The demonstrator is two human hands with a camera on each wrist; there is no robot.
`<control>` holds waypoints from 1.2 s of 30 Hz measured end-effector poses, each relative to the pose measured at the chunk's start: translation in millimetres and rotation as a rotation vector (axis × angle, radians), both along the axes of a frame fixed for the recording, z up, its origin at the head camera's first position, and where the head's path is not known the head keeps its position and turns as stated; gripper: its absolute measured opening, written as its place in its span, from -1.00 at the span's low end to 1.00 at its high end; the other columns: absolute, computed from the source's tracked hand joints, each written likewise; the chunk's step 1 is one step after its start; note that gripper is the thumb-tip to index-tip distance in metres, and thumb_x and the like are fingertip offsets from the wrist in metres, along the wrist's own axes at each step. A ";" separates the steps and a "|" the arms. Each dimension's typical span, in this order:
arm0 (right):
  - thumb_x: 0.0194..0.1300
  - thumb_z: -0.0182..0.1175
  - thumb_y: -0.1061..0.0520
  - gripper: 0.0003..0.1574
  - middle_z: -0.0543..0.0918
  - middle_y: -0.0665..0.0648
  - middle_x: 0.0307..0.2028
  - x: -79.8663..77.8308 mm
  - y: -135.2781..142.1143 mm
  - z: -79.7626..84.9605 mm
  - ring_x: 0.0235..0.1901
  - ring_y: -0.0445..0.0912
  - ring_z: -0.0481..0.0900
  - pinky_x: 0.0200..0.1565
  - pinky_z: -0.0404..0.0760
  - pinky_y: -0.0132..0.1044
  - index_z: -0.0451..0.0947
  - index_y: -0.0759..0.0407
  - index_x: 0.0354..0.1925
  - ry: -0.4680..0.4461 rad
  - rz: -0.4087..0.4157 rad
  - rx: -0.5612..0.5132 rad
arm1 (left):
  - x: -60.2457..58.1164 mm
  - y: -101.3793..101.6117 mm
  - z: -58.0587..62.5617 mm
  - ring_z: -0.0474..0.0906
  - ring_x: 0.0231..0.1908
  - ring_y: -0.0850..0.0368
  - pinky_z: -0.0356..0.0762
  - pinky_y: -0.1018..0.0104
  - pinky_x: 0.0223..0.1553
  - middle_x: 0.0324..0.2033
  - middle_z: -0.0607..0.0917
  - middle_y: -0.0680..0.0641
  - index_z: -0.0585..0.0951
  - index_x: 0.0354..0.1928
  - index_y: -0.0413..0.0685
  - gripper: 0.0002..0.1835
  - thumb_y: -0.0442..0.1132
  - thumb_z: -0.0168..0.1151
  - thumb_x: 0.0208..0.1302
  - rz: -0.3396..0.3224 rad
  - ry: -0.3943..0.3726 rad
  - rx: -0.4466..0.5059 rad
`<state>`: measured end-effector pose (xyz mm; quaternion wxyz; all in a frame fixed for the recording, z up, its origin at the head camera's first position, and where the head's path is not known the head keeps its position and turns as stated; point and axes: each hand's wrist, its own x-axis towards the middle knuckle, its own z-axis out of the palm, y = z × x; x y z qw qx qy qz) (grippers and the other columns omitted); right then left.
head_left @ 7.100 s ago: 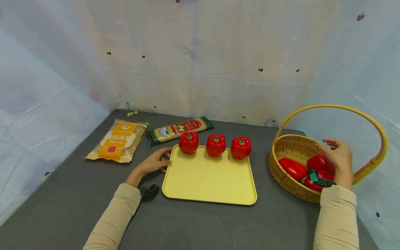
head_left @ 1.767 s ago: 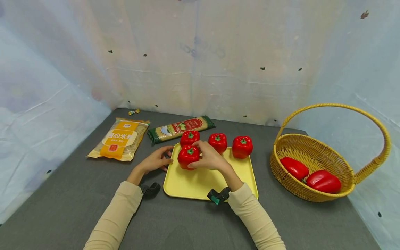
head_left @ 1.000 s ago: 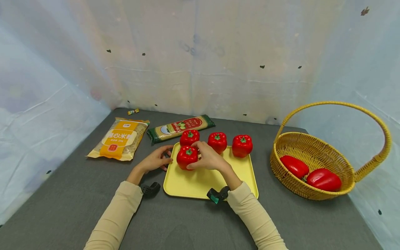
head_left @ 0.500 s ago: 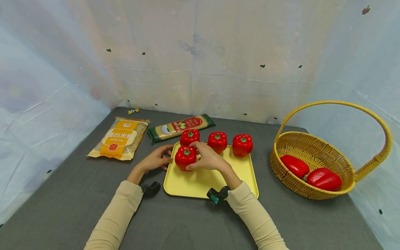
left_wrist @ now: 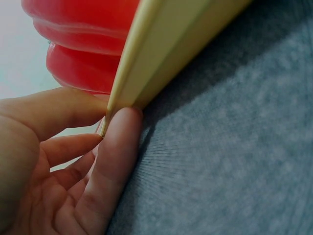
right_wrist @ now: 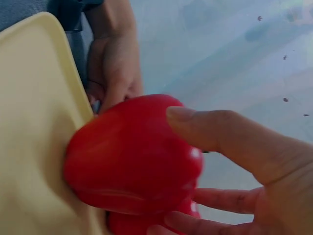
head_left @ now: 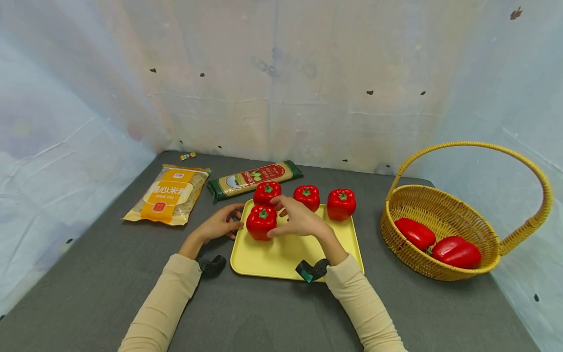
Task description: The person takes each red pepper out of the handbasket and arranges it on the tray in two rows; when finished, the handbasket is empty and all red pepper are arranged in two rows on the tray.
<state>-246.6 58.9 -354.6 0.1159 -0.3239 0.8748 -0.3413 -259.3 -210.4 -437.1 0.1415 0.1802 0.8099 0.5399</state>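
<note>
On the near left part of a yellow tray (head_left: 281, 259) stands a red bell pepper (head_left: 261, 223). My right hand (head_left: 301, 220) is beside its right side, thumb and fingers spread apart around it, the thumb tip right at the pepper's surface. Three more red bell peppers line the tray's far edge: a left one (head_left: 267, 192), a middle one (head_left: 307, 196) and a right one (head_left: 340, 204). My left hand (head_left: 218, 225) grips the tray's left rim; in the left wrist view the thumb (left_wrist: 73, 110) lies on the inner side and a finger presses the outer side.
At the right stands a wicker basket (head_left: 396, 249) with a tall handle, holding two long red peppers (head_left: 457, 253). A bag of rice noodles (head_left: 168, 195) lies at the left, a green-ended pasta packet (head_left: 255, 181) behind the tray, and a small yellow wrapper (head_left: 187, 156) at the back.
A pepper came from the basket to the tray's left part, then shifted slightly left. In the last half second my right fingers loosened and drew slightly right. The left hand stayed put.
</note>
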 end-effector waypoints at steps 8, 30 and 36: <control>0.00 0.42 -0.04 -0.23 0.51 0.13 0.02 5.0 17.1 17.4 -0.01 0.04 0.50 0.01 0.55 -0.08 0.39 0.19 0.13 -0.022 0.042 0.011 | 0.9 0.4 0.5 0.43 -0.44 0.11 0.65 0.26 -0.46 -0.06 0.36 -0.30 0.13 0.36 -0.30 -0.36 -0.35 0.12 0.31 0.006 0.001 -0.008; 0.17 0.29 -0.09 -0.34 0.48 0.07 0.10 25.1 139.5 64.8 0.08 0.05 0.47 0.10 0.46 0.05 0.37 0.09 0.18 0.031 0.050 0.066 | -0.7 0.8 0.1 0.45 -0.46 0.09 0.64 0.23 -0.50 -0.07 0.37 -0.30 0.11 0.38 -0.29 -0.35 -0.36 0.12 0.31 -0.004 0.000 0.005; 0.22 0.25 -0.07 -0.37 0.46 0.08 0.13 29.7 182.0 70.4 0.09 0.06 0.46 0.05 0.49 0.02 0.34 0.05 0.20 0.055 -0.050 0.087 | -2.2 0.1 -3.7 0.46 -0.45 0.08 0.64 0.25 -0.50 -0.07 0.36 -0.33 0.11 0.37 -0.31 -0.35 -0.37 0.12 0.31 -0.006 0.004 0.001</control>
